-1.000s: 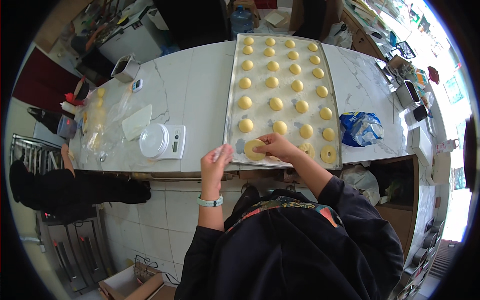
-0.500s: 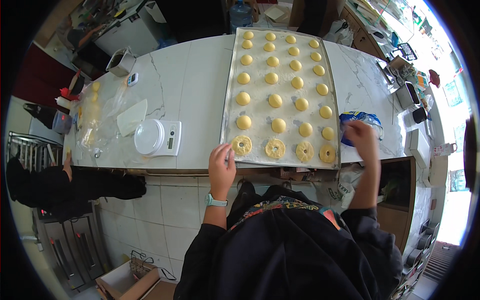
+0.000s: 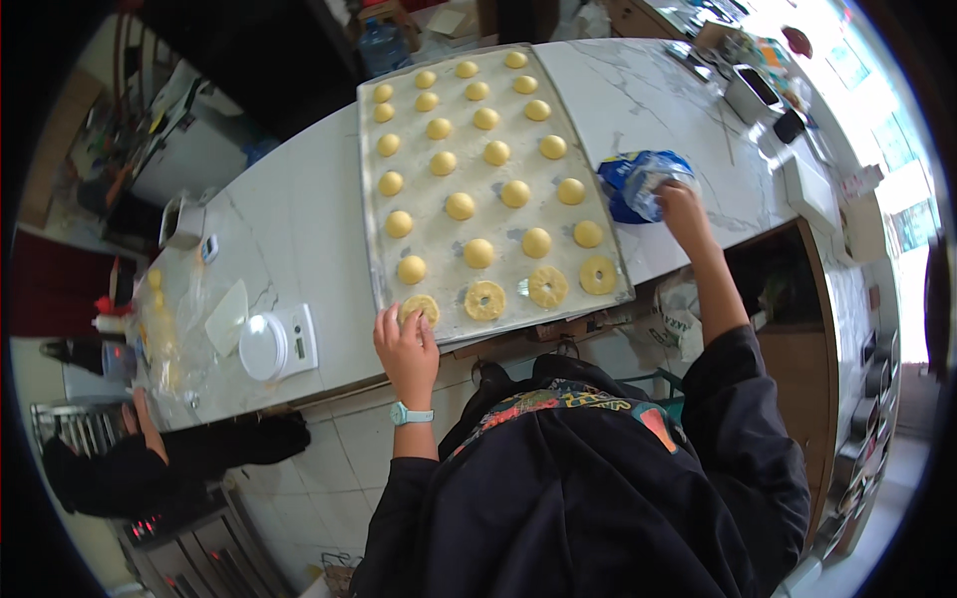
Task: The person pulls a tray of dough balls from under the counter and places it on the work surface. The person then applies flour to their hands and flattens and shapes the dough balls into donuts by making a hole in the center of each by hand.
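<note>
Our marble counter [image 3: 299, 199] bears the tray [image 3: 429, 204] of dough balls [image 3: 479, 253]; beside it, the blue bag [image 3: 628, 177] might tip if tugged by our right hand [image 3: 682, 207], fingers bunched, grasp unclear. Our left hand [image 3: 407, 351] curls over the near-left dough ring [image 3: 418, 301], grip unclear; pressing could dent it.

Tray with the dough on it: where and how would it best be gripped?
Probably by the long sides of the tray, along the rim, both sides at once, coming from the near end. It lies flat, long and loaded with dough balls and dough rings, so a level two-sided hold seems safest; the blue bag lies close to its right side.
</note>
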Motion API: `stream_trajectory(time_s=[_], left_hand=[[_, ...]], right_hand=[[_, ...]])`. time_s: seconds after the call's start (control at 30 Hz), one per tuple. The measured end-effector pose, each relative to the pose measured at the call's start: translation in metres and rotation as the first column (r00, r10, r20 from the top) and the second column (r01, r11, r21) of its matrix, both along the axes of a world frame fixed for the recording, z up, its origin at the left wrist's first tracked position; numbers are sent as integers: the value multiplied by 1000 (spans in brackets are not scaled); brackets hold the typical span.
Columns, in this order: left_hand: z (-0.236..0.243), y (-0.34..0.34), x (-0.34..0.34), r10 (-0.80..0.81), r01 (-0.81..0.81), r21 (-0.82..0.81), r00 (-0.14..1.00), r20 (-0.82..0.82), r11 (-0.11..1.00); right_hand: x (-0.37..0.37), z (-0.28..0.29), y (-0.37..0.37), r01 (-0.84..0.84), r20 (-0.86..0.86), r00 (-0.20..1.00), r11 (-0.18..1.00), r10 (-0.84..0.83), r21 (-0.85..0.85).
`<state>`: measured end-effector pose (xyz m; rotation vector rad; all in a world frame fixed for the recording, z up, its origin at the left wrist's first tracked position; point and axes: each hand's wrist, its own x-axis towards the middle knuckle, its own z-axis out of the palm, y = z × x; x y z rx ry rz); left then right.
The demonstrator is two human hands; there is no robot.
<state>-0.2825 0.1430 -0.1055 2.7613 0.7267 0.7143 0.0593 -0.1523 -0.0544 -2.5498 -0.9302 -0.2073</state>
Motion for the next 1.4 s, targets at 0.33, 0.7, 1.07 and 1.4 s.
stream_trajectory(time_s=[0.33,0.7,1.07,1.4], left_hand=[[19,-42,59,-175,268,-280,933,314,922],[26,-83,103,68,387,-908,922,381,-159],[34,-101,133,195,309,-190,869,455,-932],[38,-67,109,479,576,-227,798,365,-785]], right_hand=[[9,-13,9,-37,-95,995,999,39,23],[15,-32,0,-54,-17,998,997,55,60],[-161,-7,40,-380,-49,924,924,378,-33],[-103,-48,59,-251,-50,968,923,248,-293]])
